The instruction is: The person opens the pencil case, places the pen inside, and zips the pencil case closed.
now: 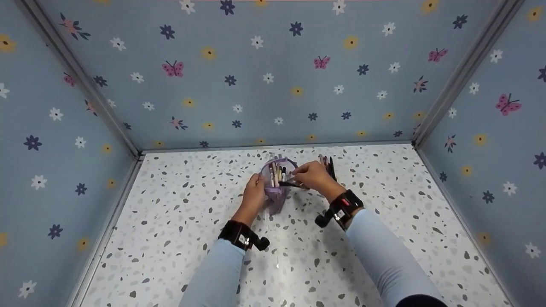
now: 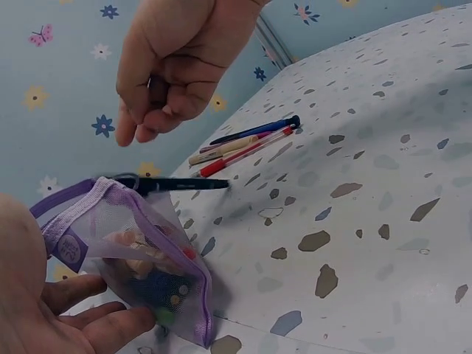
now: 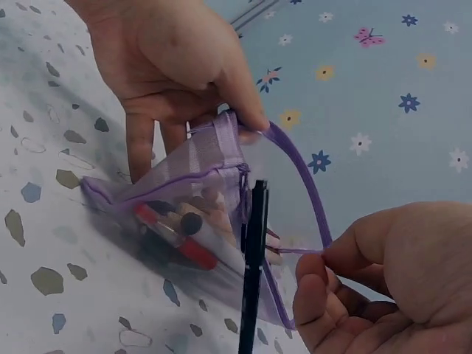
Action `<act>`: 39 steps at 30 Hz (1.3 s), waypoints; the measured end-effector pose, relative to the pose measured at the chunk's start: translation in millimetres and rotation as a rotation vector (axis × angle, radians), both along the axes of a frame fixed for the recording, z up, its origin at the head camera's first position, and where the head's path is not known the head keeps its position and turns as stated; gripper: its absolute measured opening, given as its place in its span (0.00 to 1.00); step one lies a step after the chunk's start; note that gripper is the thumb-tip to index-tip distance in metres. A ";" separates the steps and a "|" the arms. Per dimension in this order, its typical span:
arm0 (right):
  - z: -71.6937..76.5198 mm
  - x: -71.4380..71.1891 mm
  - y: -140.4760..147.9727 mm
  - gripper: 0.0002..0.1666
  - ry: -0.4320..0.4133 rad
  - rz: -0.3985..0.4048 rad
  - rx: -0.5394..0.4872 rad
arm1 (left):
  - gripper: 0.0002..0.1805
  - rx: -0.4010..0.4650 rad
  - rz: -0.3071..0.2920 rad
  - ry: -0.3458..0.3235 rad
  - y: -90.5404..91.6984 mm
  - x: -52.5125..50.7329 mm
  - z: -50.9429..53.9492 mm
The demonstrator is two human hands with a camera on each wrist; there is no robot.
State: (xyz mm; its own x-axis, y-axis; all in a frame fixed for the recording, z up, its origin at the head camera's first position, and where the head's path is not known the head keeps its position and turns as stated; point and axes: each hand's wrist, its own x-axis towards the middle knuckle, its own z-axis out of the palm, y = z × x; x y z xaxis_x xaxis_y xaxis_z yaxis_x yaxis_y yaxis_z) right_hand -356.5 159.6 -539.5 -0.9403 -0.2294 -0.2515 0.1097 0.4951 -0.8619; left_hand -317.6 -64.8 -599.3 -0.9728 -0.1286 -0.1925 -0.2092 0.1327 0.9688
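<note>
My left hand (image 1: 254,191) grips the side of a purple mesh pencil pouch (image 1: 276,199), thumb at its rim and fingers behind. Several pens and markers (image 1: 276,174) stand inside, seen through the mesh (image 3: 177,232) in the right wrist view. The pouch mouth is open. At its far edge, my right hand (image 1: 313,175) pinches a thin lilac strip (image 3: 299,251) between thumb and forefinger; whether it belongs to the pouch, I cannot tell. A black pen (image 2: 173,184) lies crosswise at the mouth, one end sticking out beyond the rim, apart from the right fingers.
Several loose pens (image 2: 247,145), blue, beige and red among them, lie on the speckled white table (image 1: 183,256) to the right of the pouch, partly behind my right hand. A flowered blue panel (image 1: 273,76) stands behind, with side panels left and right.
</note>
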 end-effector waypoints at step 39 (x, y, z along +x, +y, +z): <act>-42.6 6.9 20.6 0.18 0.123 0.136 0.689 | 0.23 -0.079 -0.039 0.026 -5.1 -12.3 -16.5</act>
